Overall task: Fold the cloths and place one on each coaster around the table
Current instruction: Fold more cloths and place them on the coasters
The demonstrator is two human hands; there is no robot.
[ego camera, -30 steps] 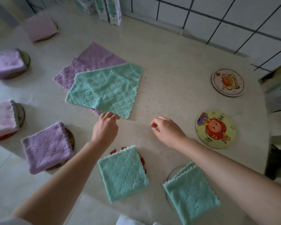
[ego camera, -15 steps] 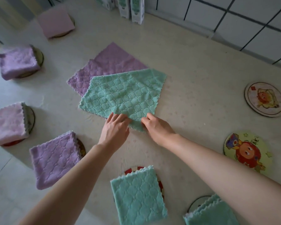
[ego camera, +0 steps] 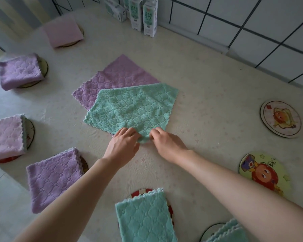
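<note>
My left hand (ego camera: 122, 145) and right hand (ego camera: 166, 145) both pinch the near corner of the unfolded green cloth (ego camera: 133, 109), which lies mid-surface (ego camera: 208, 95) overlapping a flat purple cloth (ego camera: 115, 77). Two picture coasters (ego camera: 280, 119) sit bare to my right.

Looks like a home dining corner, folks: a rounded table (ego camera: 208, 95) under a pale flowery cover, cartoon coasters (ego camera: 280, 118) set around its edge. Drink cartons (ego camera: 150, 16) stand at the far side, right against a white-tiled wall (ego camera: 252, 20) with dark grout.
</note>
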